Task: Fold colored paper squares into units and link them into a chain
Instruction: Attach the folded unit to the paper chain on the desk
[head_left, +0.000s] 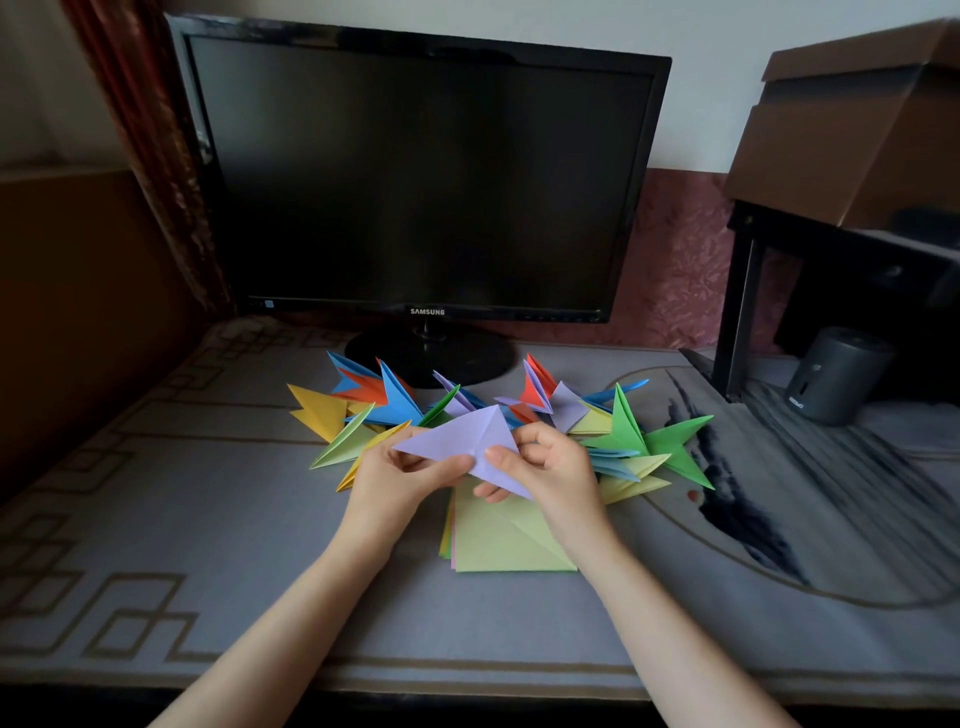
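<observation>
Watching both hands, left (400, 480) and right (550, 467), pinch a half-folded lilac paper (462, 441) just above the green-topped stack of squares (498, 540), I'd say it's featherlight, thin and crease-prone, so hold the edges near the folds.

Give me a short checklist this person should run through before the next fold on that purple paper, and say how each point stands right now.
1. Both hands grip the sheet: the left hand and the right hand each pinch the purple paper. Ok.
2. Paper lifted free for folding: it is held in the air above the desk mat. Ok.
3. Existing creases sharp and edges lined up: a crease shows, but its accuracy is too fine to judge. Cannot tell.
4. Spare paper at hand: the stack of flat sheets lies just under the hands. Ok.
5. Finished pieces nearby for linking: the folded units lie just behind the hands. Ok.
6. Those units already joined together: cannot tell.
</observation>
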